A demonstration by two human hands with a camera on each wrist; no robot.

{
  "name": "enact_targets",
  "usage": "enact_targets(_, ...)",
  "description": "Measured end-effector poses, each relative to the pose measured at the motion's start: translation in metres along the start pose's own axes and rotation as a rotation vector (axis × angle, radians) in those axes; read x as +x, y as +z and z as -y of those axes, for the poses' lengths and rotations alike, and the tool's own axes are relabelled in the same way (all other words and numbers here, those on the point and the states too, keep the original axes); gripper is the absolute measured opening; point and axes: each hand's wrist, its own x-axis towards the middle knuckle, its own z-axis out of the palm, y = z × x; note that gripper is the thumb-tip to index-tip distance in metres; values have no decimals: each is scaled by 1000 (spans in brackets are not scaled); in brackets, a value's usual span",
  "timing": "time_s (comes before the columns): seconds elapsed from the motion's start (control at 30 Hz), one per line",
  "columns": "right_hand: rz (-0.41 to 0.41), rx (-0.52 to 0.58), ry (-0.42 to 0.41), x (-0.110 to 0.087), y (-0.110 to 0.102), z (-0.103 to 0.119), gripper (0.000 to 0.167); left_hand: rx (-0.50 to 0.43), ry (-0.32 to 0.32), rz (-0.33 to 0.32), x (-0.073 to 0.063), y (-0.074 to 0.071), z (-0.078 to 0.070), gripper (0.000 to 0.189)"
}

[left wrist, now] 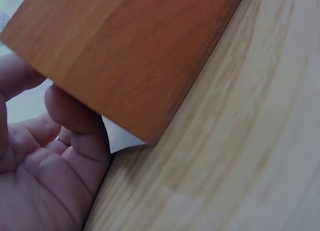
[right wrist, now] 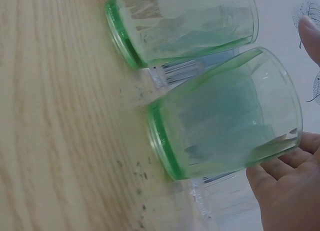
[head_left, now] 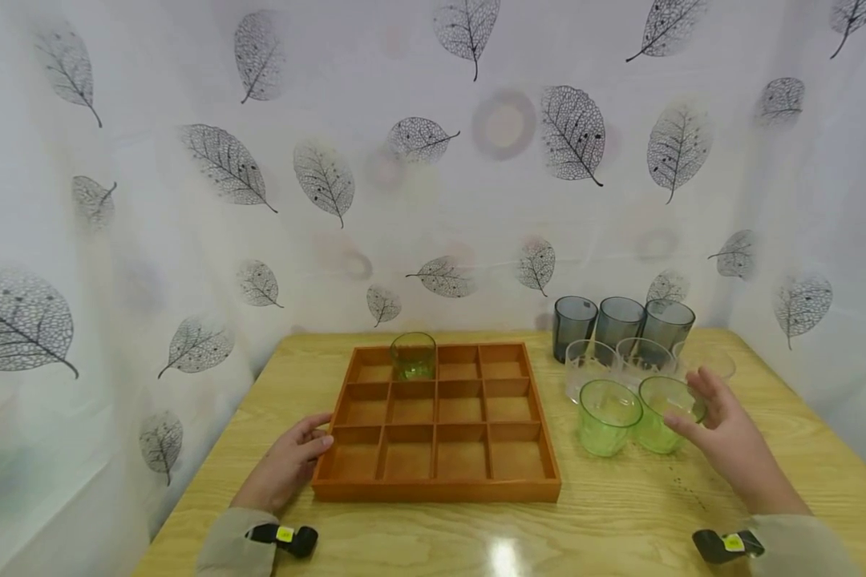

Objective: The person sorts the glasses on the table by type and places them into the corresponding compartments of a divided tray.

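A brown wooden tray [head_left: 436,490], divided into square compartments, lies on the table. One green glass [head_left: 414,358] stands in its back row, second compartment from the left. My left hand [head_left: 289,461] is at the tray's left side, thumb and fingers against the outer wall; the left wrist view shows the thumb [left wrist: 70,108] partly behind the tray's corner. On the right, my right hand [head_left: 729,433] is spread about the right one of two green glasses [head_left: 664,421]. In the right wrist view its thumb [right wrist: 311,38] stands apart from that glass [right wrist: 225,121], with fingers [right wrist: 275,168] beside the rim.
The other green glass [head_left: 606,421] stands just left of that one. Behind them are clear glasses [head_left: 590,373], then three dark grey glasses [head_left: 575,327] near the back edge. A leaf-patterned curtain [head_left: 433,200] hangs behind the wooden table [head_left: 404,537].
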Motion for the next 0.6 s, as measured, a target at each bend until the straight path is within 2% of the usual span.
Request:
enact_targets(0.2, 30, 13, 16, 3, 4, -6, 100, 4, -4, -6, 0, -1, 1, 60)
enact_targets(0.37, 35, -11, 37, 3, 5, -9, 104, 10, 9, 23, 2, 1, 2, 61)
enact_targets(0.6, 47, 54, 122, 6, 12, -17, 109, 9, 10, 25, 1, -2, 0, 60)
